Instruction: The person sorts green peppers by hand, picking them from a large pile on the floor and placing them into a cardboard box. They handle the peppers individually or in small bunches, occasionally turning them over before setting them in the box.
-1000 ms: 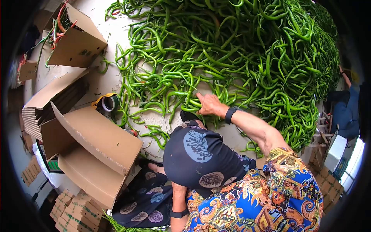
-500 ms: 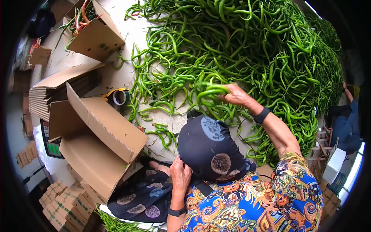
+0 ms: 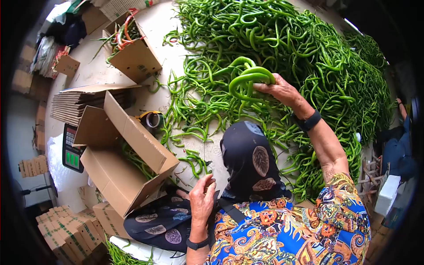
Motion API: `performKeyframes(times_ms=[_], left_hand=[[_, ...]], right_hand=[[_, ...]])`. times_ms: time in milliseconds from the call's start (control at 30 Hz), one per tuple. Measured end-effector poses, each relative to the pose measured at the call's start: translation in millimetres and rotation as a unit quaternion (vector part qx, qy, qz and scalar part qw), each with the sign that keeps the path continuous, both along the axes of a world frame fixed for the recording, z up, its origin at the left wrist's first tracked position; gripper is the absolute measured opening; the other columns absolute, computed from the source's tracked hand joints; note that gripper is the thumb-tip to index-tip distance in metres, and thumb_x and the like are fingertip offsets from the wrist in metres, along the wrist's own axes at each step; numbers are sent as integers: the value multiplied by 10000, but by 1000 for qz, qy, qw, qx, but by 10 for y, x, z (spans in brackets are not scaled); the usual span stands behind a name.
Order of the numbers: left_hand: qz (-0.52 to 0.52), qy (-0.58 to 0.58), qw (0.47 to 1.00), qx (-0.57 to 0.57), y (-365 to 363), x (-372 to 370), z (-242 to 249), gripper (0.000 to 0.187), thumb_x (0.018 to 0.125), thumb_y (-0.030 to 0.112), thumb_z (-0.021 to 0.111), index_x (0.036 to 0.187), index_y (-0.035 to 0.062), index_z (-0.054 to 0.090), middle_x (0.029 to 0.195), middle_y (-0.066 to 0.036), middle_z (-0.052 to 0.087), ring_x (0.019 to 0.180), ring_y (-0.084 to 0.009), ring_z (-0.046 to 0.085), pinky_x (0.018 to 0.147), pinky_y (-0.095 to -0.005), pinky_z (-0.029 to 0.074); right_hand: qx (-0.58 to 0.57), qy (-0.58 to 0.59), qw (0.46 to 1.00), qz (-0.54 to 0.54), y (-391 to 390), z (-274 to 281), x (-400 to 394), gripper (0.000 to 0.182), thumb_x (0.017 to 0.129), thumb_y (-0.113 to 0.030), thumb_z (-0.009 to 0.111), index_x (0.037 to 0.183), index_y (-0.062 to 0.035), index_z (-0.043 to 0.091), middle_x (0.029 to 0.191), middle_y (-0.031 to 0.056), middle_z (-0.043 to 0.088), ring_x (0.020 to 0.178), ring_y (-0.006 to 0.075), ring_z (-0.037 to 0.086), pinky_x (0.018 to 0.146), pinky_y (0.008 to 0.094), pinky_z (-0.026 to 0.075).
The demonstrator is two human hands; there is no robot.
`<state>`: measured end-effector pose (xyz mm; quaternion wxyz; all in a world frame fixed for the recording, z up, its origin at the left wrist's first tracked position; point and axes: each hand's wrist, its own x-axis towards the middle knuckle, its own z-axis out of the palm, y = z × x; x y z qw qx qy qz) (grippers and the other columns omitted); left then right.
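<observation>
Green chili peppers (image 3: 248, 79), a curled bunch of them, are now hanging clenched in the right hand (image 3: 282, 92), lifted clear of the floor heap (image 3: 309, 53) since a second ago. Left hand (image 3: 202, 201) is hovering loosely curled, grasping nothing, beside the open cardboard box (image 3: 119, 176), so the bunch is looking ready for packing.

I get bright, even daylight, with soft shadows only. The fisheye lens bends everything near the rim, a black vignette rings my view, and edge detail smears slightly.
</observation>
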<state>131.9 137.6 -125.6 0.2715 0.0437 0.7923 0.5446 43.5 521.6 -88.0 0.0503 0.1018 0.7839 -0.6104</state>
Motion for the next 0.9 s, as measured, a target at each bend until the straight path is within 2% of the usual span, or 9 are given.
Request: performKeyframes(times_ms=[133, 200, 300, 400, 533, 567, 633, 700, 900], left_hand=[[41, 35, 996, 75, -182, -283, 388, 231, 898, 29, 600, 1123, -12, 624, 974, -97, 690, 889, -148, 656, 801, -280, 517], [80, 35, 990, 111, -279, -499, 754, 221, 905, 32, 593, 1119, -10, 627, 967, -72, 681, 903, -136, 631, 830, -270, 502], [104, 145, 976, 128, -424, -842, 1258, 230, 922, 74, 574, 1130, -14, 621, 990, -63, 672, 915, -142, 623, 834, -268, 497], [105, 198, 965, 139, -481, -1155, 1701, 316, 924, 139, 581, 1202, -9, 597, 1093, -104, 651, 1017, -171, 603, 836, -288, 492], [-67, 316, 941, 99, -434, -1506, 1798, 432, 896, 167, 615, 1288, -4, 547, 1222, -161, 600, 1129, -233, 565, 861, -319, 492], [-112, 293, 944, 105, -414, -1533, 1759, 465, 907, 237, 606, 1317, 30, 530, 1241, -115, 610, 1141, -213, 566, 872, -313, 482], [-167, 180, 960, 134, -419, -1469, 1710, 366, 915, 178, 627, 1243, 19, 591, 1061, -39, 648, 944, -113, 572, 775, -243, 465], [-197, 108, 958, 179, -463, -1371, 1572, 246, 924, 123, 619, 1129, -9, 651, 871, 37, 615, 782, -38, 509, 684, -192, 429], [-101, 62, 986, 115, -868, -1100, 1434, 218, 921, 163, 626, 1040, -17, 651, 823, 37, 588, 735, -44, 494, 639, -200, 418]], right_hand=[[-94, 51, 993, 46, -211, 544, -20, 226, 894, -166, 679, 1078, -35, 665, 877, -31, 657, 781, 36, 569, 706, 226, 492], [-60, 21, 995, 77, -359, 906, -30, 234, 880, -143, 690, 1079, -27, 650, 899, -7, 671, 797, 58, 602, 731, 234, 521], [-62, 51, 980, 182, -401, 1099, -47, 390, 895, -158, 656, 1236, -2, 551, 1195, 140, 634, 1052, 200, 627, 921, 335, 509], [-178, 36, 950, 253, -618, 1252, -16, 405, 897, -138, 649, 1253, 15, 531, 1241, 199, 596, 1160, 314, 575, 1002, 418, 460], [-124, 66, 933, 332, -959, 1296, 86, 355, 843, -78, 715, 1176, -33, 601, 1044, 73, 647, 977, 171, 573, 863, 342, 471], [-141, 49, 939, 310, -1099, 1348, 179, 359, 834, -77, 727, 1170, -29, 611, 1023, 53, 653, 950, 139, 577, 842, 312, 477], [-202, 1, 948, 245, -1331, 1392, 345, 366, 814, -75, 752, 1156, -23, 632, 981, 15, 665, 895, 74, 584, 800, 253, 489], [-234, -29, 947, 217, -1433, 1274, 434, 402, 813, -73, 744, 1189, -20, 612, 995, 28, 666, 903, 94, 601, 807, 259, 494], [-326, -131, 925, 142, -1676, 724, 557, 673, 804, -157, 693, 1395, 1, 413, 1164, 121, 616, 978, 191, 635, 847, 344, 528]])
